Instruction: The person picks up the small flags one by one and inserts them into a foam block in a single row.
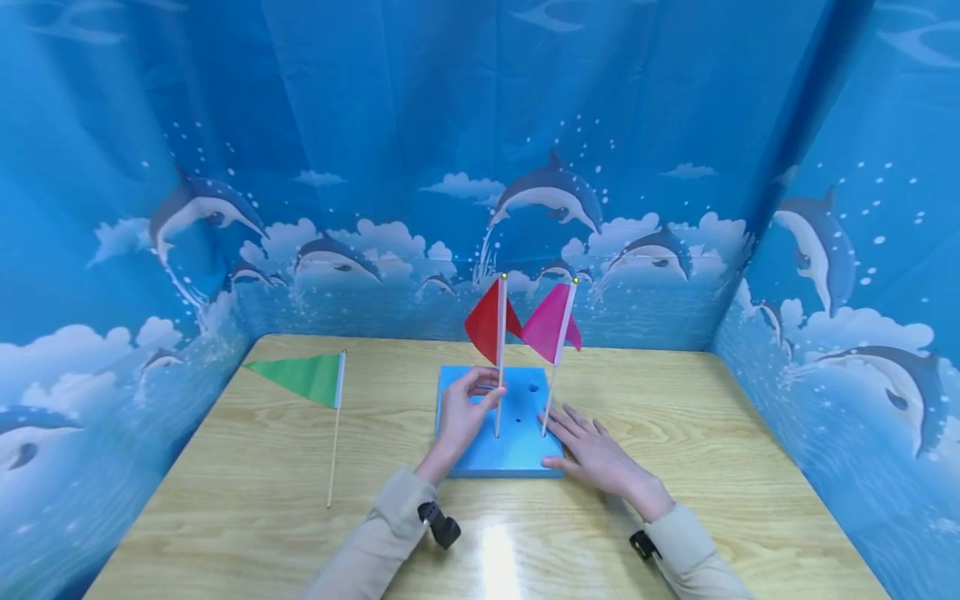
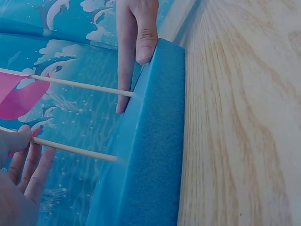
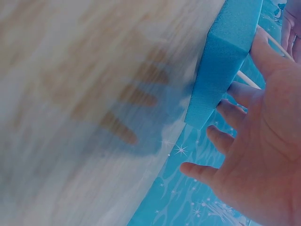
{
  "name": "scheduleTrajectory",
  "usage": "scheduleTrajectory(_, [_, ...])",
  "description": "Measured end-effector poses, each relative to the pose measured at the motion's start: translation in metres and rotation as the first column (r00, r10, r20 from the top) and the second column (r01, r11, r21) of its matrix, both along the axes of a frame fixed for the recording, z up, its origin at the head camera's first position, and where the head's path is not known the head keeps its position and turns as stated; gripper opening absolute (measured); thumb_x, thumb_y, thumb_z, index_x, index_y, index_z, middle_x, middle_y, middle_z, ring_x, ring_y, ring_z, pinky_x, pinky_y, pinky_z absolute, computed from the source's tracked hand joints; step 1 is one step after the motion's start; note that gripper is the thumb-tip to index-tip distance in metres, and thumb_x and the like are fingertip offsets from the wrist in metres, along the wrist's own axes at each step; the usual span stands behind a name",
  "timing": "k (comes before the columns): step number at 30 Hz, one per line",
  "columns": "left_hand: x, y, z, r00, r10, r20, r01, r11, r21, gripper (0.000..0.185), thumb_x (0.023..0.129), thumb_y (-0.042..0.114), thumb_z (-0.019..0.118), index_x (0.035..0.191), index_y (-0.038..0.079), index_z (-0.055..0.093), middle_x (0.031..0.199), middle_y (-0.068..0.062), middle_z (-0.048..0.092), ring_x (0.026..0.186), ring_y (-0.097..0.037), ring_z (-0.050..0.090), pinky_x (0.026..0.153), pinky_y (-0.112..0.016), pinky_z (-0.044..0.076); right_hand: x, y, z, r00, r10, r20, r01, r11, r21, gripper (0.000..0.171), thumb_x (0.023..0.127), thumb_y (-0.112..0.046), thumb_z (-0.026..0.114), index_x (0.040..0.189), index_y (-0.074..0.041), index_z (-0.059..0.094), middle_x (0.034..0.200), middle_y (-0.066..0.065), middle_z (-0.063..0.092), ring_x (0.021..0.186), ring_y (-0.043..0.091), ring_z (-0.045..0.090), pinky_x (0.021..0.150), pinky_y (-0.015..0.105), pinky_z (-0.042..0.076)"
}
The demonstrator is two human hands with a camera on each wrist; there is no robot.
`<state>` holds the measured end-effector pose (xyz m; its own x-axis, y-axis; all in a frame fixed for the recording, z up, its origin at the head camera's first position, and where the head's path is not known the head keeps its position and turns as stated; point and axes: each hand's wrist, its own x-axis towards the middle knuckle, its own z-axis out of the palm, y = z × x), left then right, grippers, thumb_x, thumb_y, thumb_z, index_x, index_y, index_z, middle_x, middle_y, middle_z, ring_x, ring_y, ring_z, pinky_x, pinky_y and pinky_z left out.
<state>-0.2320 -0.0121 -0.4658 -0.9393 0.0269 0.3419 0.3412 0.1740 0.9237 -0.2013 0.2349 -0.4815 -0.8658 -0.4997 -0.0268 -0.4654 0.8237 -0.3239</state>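
A blue foam block [image 1: 517, 461] with small holes in its top lies on the table. My left hand [image 1: 459, 412] pinches the wooden stick of a red flag [image 1: 486, 323] between thumb and fingers. That stick stands upright, its lower end at the block's top near the front. To its right a pink flag [image 1: 547, 323] stands in the block, leaning slightly right. Stretched out flat, my right hand [image 1: 600, 458] rests on the block's right edge, its fingers beside the pink flag's stick. In the right wrist view its fingers [image 3: 235, 113] are spread and straight.
A green flag [image 1: 307, 379] on a thin stick lies on the wooden table [image 1: 247, 517], left of the block. A blue curtain [image 1: 405, 192] printed with dolphins surrounds the table at the back and both sides.
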Motion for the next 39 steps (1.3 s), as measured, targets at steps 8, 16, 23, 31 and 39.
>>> scheduleTrajectory(8, [0.001, 0.000, 0.001, 1.000, 0.026, 0.002, -0.026, 0.999, -0.047, 0.024, 0.092, 0.019, 0.076, 0.115, 0.013, 0.072, 0.109, -0.005, 0.075, 0.094, -0.021, 0.073, 0.076, -0.025, 0.062, 0.001, 0.000, 0.001, 1.000, -0.002, 0.000, 0.002, 1.000, 0.000, 0.074, 0.099, -0.054, 0.057, 0.159, -0.017, 0.033, 0.165, 0.011, 0.030, 0.152, 0.041, 0.020, 0.114, 0.076, 0.019])
scheduleTrajectory(16, [0.002, -0.004, 0.004, 0.999, 0.027, 0.032, -0.024, 0.998, -0.065, 0.028, 0.092, 0.024, 0.077, 0.117, 0.013, 0.072, 0.111, -0.005, 0.074, 0.097, -0.022, 0.072, 0.082, -0.031, 0.062, 0.000, 0.000, 0.000, 1.000, 0.004, -0.002, -0.004, 1.000, -0.003, 0.073, 0.100, -0.053, 0.057, 0.159, -0.017, 0.033, 0.165, 0.011, 0.030, 0.152, 0.041, 0.020, 0.114, 0.075, 0.020])
scheduleTrajectory(23, [0.001, -0.021, 0.009, 0.993, 0.025, 0.114, -0.028, 0.999, 0.022, 0.029, 0.095, 0.025, 0.074, 0.120, 0.012, 0.070, 0.119, -0.006, 0.070, 0.106, -0.023, 0.069, 0.086, -0.034, 0.061, 0.000, 0.000, 0.000, 1.000, 0.000, 0.009, 0.000, 1.000, -0.008, 0.074, 0.100, -0.054, 0.057, 0.160, -0.017, 0.033, 0.165, 0.011, 0.030, 0.153, 0.041, 0.019, 0.115, 0.075, 0.018])
scheduleTrajectory(31, [-0.001, -0.063, 0.019, 0.976, 0.037, 0.214, -0.071, 0.985, 0.156, 0.034, 0.099, 0.016, 0.068, 0.127, -0.002, 0.065, 0.123, -0.020, 0.068, 0.109, -0.038, 0.068, 0.084, -0.030, 0.061, 0.001, 0.000, 0.001, 1.000, 0.009, 0.002, -0.009, 1.000, -0.006, 0.074, 0.100, -0.053, 0.057, 0.160, -0.017, 0.032, 0.165, 0.011, 0.030, 0.153, 0.041, 0.019, 0.115, 0.075, 0.018])
scheduleTrajectory(39, [0.000, -0.122, 0.019, 0.956, 0.081, 0.282, -0.155, 0.956, 0.250, 0.035, 0.101, 0.015, 0.064, 0.130, -0.003, 0.060, 0.127, -0.022, 0.065, 0.095, -0.008, 0.069, 0.085, -0.026, 0.060, 0.001, 0.000, 0.002, 1.000, 0.014, 0.004, -0.014, 1.000, -0.008, 0.074, 0.100, -0.054, 0.056, 0.160, -0.016, 0.032, 0.165, 0.011, 0.030, 0.152, 0.042, 0.019, 0.115, 0.075, 0.018])
